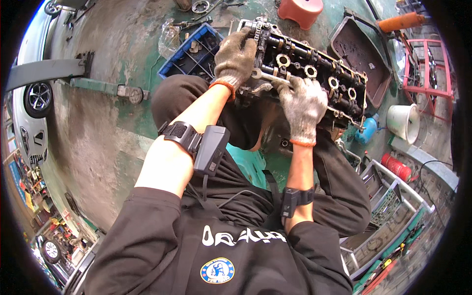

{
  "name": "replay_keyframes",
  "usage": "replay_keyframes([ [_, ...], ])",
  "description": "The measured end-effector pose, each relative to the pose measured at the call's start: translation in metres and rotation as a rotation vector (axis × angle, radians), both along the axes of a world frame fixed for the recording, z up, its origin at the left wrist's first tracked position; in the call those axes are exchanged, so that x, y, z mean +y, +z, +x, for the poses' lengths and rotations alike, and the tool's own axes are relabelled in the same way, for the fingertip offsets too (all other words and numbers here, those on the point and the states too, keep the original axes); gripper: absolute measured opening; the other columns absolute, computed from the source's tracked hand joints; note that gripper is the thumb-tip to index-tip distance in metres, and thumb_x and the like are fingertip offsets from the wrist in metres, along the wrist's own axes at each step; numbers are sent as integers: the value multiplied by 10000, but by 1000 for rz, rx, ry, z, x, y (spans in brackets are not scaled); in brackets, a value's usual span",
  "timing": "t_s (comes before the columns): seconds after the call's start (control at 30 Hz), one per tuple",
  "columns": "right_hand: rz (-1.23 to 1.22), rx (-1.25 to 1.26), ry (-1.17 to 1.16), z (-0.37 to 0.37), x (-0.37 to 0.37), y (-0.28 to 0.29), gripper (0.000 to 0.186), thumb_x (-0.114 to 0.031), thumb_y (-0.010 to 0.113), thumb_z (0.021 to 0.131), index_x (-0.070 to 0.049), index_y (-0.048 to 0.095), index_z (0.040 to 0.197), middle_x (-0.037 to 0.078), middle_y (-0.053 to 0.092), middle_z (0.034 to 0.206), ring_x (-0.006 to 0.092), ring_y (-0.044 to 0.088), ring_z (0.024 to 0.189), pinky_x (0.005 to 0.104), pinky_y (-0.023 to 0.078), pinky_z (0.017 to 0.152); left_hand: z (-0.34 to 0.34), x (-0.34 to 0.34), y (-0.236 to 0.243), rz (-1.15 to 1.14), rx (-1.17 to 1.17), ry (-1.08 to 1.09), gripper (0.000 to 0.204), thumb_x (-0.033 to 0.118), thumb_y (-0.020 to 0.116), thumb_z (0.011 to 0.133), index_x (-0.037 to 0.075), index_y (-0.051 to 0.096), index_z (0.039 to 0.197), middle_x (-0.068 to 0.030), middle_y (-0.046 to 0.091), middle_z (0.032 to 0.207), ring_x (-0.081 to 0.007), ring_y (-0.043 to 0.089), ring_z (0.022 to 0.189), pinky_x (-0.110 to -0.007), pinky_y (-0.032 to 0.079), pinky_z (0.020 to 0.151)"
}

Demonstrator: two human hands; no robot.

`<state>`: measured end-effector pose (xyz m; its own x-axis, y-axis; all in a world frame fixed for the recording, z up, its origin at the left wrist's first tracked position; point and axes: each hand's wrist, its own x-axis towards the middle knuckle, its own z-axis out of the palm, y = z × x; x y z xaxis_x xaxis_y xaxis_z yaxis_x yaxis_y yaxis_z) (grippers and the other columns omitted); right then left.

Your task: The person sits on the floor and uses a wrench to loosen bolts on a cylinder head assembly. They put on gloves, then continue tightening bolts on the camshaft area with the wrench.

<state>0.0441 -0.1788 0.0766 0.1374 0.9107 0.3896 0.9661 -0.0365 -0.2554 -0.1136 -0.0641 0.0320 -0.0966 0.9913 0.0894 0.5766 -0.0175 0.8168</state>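
Head view: the step in hand, judged from the two grips, is wrench work at the left end of a dark metal engine part (319, 55); the next move appears to call for a steady left hold and a wrench end seated squarely.
Left hand (236, 56): gloved, gripping the left end of the part; the undersides of its fingers are out of sight.
Wrench (267, 76): angled along the near side of the part, its visible end just beside the left hand; whether that end engages a fastener cannot be told.
Right hand (305, 104): gloved, closed around the wrench handle, whose far end it covers.
Engine part: ahead of the person, above the knees, rows of shafts and pale rings facing up; its support and near underside are hidden by hands and legs, and oily darkness blurs the smaller fittings.
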Motion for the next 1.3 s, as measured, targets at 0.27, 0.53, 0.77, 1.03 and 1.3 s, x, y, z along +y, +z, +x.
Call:
replay_keyframes([
  [0.27,-3,-55,-155,-20,-26,-3,221,-329,760,792,-127,731,877,53,668,815,244,633,782,420,490,700,-2,-2,11,-13,-48,-34,392,341,600,931,90,702,1216,-180,675,1232,-362,596,1205,-434,471,1048],
  [0.53,-300,675,-96,-95,-126,8,79,-120,699,830,-44,688,849,136,668,688,254,663,612,383,526,587,-14,1,19,-170,-43,-154,434,403,548,964,106,691,1247,-187,633,1297,-351,587,1224,-407,444,1072],
  [0.77,-343,863,-441,-14,-133,42,497,-442,689,976,-8,620,743,-16,479,619,68,398,590,285,354,529,-73,20,36,-501,-135,-439,636,528,556,997,79,544,1447,-158,529,1494,-303,488,1381,-370,367,1161],
  [1.03,-341,179,-65,16,-63,18,543,-614,585,928,-110,730,787,113,673,701,339,677,717,433,523,680,-35,-14,-41,-368,-309,-13,573,467,434,1018,41,545,1386,-281,548,1395,-427,515,1303,-441,400,1087],
  [1.3,-409,-34,181,50,16,27,587,-681,583,879,-133,777,800,101,720,804,305,675,895,449,518,795,-17,-16,-65,-431,-646,282,502,443,521,1004,-15,703,1098,-132,730,955,-226,659,847,-375,500,825],
])
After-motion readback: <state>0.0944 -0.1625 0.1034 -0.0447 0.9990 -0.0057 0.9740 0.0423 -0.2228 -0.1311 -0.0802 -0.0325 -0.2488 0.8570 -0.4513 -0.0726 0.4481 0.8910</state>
